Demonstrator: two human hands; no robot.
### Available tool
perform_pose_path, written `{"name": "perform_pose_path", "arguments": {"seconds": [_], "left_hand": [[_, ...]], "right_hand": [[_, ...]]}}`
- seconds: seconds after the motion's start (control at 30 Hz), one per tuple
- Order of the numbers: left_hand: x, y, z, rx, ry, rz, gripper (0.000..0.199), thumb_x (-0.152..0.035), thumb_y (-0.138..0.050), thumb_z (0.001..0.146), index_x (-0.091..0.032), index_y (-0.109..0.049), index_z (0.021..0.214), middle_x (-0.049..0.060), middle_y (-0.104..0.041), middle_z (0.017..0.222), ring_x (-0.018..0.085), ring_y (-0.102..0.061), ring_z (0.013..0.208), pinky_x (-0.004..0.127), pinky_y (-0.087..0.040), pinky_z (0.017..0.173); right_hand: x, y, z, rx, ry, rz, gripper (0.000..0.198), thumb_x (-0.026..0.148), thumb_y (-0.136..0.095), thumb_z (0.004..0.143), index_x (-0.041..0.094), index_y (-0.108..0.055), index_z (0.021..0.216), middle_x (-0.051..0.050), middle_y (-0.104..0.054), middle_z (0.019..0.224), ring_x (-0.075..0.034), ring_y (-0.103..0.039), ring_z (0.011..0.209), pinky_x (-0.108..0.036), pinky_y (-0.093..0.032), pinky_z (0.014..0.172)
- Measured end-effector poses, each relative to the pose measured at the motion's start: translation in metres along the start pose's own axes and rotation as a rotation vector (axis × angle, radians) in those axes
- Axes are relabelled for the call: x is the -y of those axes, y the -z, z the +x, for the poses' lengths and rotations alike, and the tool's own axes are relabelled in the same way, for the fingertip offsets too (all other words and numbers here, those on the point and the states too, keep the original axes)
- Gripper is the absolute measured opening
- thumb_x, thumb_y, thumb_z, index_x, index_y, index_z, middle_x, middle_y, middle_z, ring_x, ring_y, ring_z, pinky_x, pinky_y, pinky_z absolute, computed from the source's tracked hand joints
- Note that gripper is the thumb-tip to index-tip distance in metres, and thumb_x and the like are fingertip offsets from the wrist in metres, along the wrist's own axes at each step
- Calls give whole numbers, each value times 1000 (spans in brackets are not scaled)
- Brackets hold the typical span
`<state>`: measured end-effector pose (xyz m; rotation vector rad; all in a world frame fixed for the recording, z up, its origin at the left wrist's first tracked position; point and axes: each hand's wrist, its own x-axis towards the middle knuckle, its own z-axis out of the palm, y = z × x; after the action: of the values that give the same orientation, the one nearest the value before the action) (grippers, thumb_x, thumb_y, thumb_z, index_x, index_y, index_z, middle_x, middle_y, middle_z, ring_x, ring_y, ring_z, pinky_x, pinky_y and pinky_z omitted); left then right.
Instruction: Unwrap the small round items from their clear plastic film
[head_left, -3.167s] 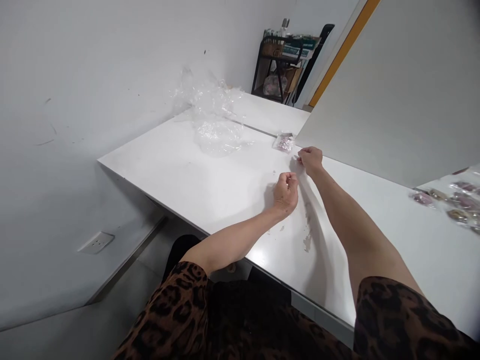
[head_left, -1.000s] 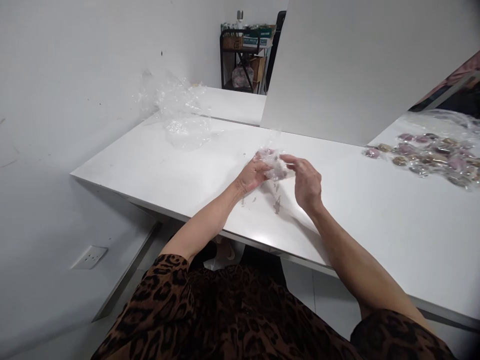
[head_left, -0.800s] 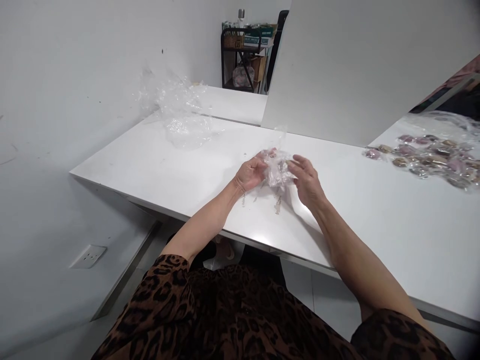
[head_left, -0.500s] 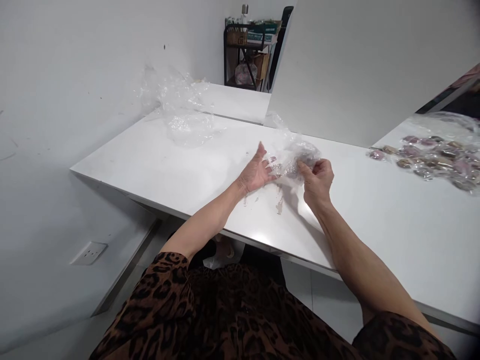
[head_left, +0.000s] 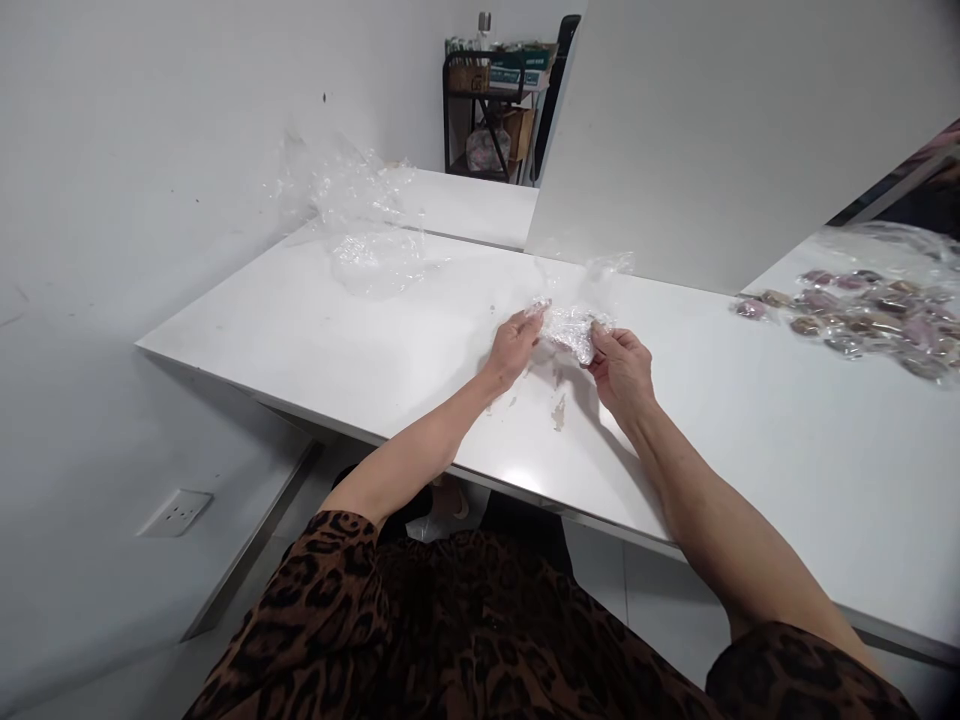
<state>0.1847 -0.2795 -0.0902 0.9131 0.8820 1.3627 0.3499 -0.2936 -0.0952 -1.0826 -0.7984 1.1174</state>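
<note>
A clear, crinkled plastic bag [head_left: 568,328] is stretched between my two hands just above the white table. My left hand [head_left: 516,345] grips its left side, thumb and fingers closed on the film. On the other side, my right hand [head_left: 624,368] pinches the bag's right edge. Loose film stands up behind the hands, toward the white panel. Glare on the plastic hides whether anything lies inside.
Crumpled clear plastic [head_left: 375,230] lies at the table's back left, against the wall. Several wrapped pinkish and brown pieces [head_left: 892,320] lie at the right. A white panel [head_left: 675,130] rises behind the table [head_left: 300,340]. A black shelf cart [head_left: 487,95] stands beyond.
My left hand has gone from spread fingers to closed on the bag. My right hand has shifted slightly left and down, and the plastic is now pulled flatter between both hands.
</note>
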Motion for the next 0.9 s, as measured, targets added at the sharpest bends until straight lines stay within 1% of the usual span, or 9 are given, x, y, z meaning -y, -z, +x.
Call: {"name": "perform_pose_path", "arguments": {"seconds": [0.1,0.2,0.3,0.37,0.43,0.53,0.63,0.73,0.9], "left_hand": [[1,2,2,-109,-225,141,10,-17,-73,92,-20,-82,95,5,-73,111,16,-64,105,24,-49,93],[1,6,6,-136,-261,174,12,-21,-71,94,-20,-77,84,2,-70,90,13,-60,87,23,-47,82],[-1,8,6,-96,-244,147,21,-25,-68,97,-19,-71,77,-1,-66,79,11,-56,79,23,-44,77],[-2,6,3,-38,-256,122,20,-28,-69,97,-19,-70,79,-1,-67,81,11,-57,80,24,-45,80],[-3,3,-2,44,-259,115,20,-35,-72,95,-19,-71,83,0,-67,82,12,-58,80,25,-46,82],[-4,2,-6,140,-232,135,32,-47,-75,92,-19,-67,79,0,-67,81,14,-60,80,27,-47,81],[-9,6,-1,89,-150,117,44,-60,-66,95,-19,-64,78,2,-68,80,16,-64,83,28,-48,81],[-16,13,7,6,53,93,58,-75,-52,96,-20,-67,86,4,-66,77,17,-65,76,30,-49,76],[-15,17,8,51,373,116,61,-73,-75,82,-18,-69,110,6,-65,78,19,-64,65,35,-54,71]], "right_hand": [[-4,3,2,26,-23,-110,61,55,-98,55,23,-49,71,6,-48,61,-9,-48,53,-22,-43,46],[-10,8,5,33,-2,-260,54,56,-91,61,24,-53,82,1,-58,78,-14,-58,66,-24,-45,52],[-14,13,9,-15,259,-517,53,57,-80,72,27,-57,110,-8,-65,117,-23,-64,96,-34,-55,67],[-15,16,10,47,492,-717,53,56,-71,82,29,-56,125,-12,-60,138,-29,-60,117,-44,-56,83],[-16,17,10,167,673,-872,44,51,-66,89,29,-61,127,-12,-61,142,-33,-55,130,-52,-51,98],[-17,15,9,221,816,-972,19,39,-62,92,26,-68,104,-11,-69,127,-34,-56,128,-57,-43,107],[-14,11,7,87,902,-935,10,33,-60,93,24,-65,91,-10,-71,117,-32,-61,118,-56,-44,105],[-4,7,0,-8,934,-812,15,37,-58,97,25,-64,92,-10,-71,111,-29,-64,109,-50,-50,94],[11,-5,-22,41,726,-561,22,49,-63,97,27,-64,92,-10,-71,112,-27,-68,109,-42,-56,88]]}}
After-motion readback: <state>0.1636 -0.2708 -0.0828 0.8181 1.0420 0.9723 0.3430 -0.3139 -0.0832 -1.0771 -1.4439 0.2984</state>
